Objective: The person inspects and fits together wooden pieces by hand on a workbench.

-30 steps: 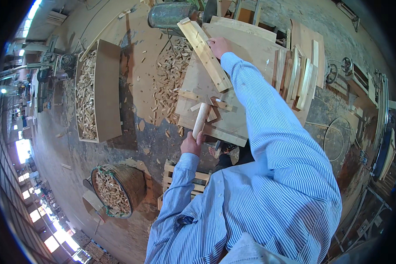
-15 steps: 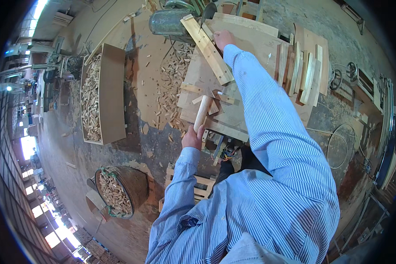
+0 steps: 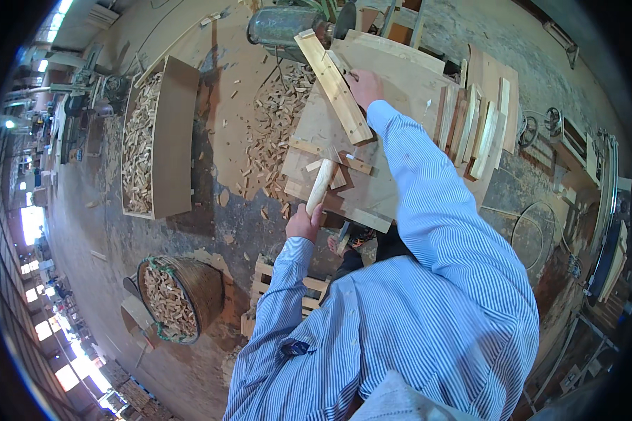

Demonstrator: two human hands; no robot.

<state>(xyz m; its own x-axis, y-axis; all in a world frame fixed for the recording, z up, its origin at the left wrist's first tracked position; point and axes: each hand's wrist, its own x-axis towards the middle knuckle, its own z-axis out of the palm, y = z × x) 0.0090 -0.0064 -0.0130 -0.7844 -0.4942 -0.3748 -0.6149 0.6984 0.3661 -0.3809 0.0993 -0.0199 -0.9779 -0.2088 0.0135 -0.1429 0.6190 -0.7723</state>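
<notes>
My left hand is closed round a pale rounded wooden piece lying over small wood offcuts on the plywood worktop. My right hand is farther forward, fingers curled beside a long pale board with holes along it, which lies diagonally on the worktop. A short light strip shows at those fingertips; what they grip is partly hidden and unclear.
Wooden strips lie at the worktop's right, a green metal machine beyond it. Offcuts litter the floor; more fill a long box and a basket. A slatted pallet and cable loop lie low.
My right hand reached slightly farther forward, then came back toward me, still beside the board. My left hand still grips the rounded piece. The whole view has shifted slightly.
</notes>
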